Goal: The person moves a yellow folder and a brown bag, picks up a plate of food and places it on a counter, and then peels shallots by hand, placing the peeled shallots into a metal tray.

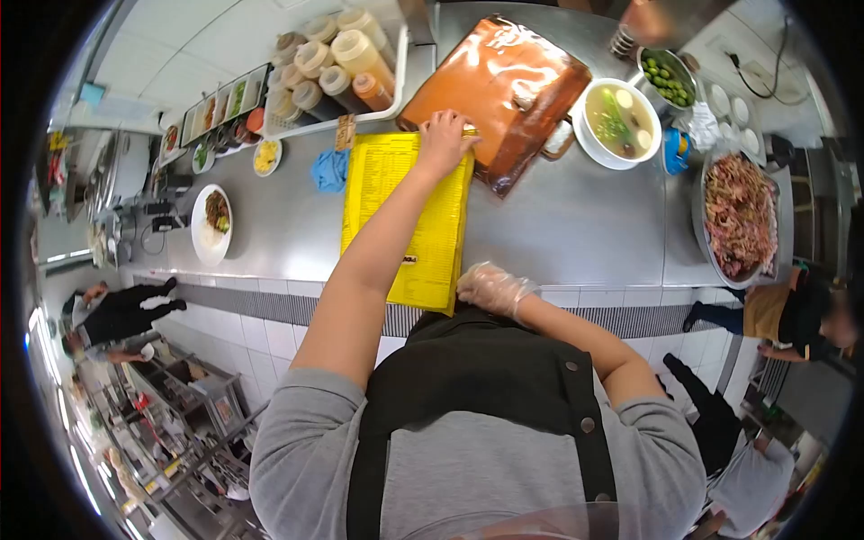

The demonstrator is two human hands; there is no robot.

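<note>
A thick yellow stack of printed sheets point(378, 193) lies on the steel counter, its lower end at the front edge. My left hand point(444, 144) is bare and its fingers bend over the stack's upper right corner, seemingly gripping it. Beside the stack's lower right corner, my right hand point(493, 288) wears a clear plastic glove. Its fingers are curled closed, and whatever they hold is hidden. A shiny brown leather briefcase point(499, 85) lies just beyond my left hand. A crumpled blue cloth point(329, 171) touches the stack's left side.
Squeeze bottles point(315, 58) stand in a white crate point(402, 85). A soup bowl point(616, 162), a pot of green fruit point(666, 76) and a large basin of shredded meat point(740, 211) are rightward. Leftward sits a plate of food point(212, 236). People stand on both sides.
</note>
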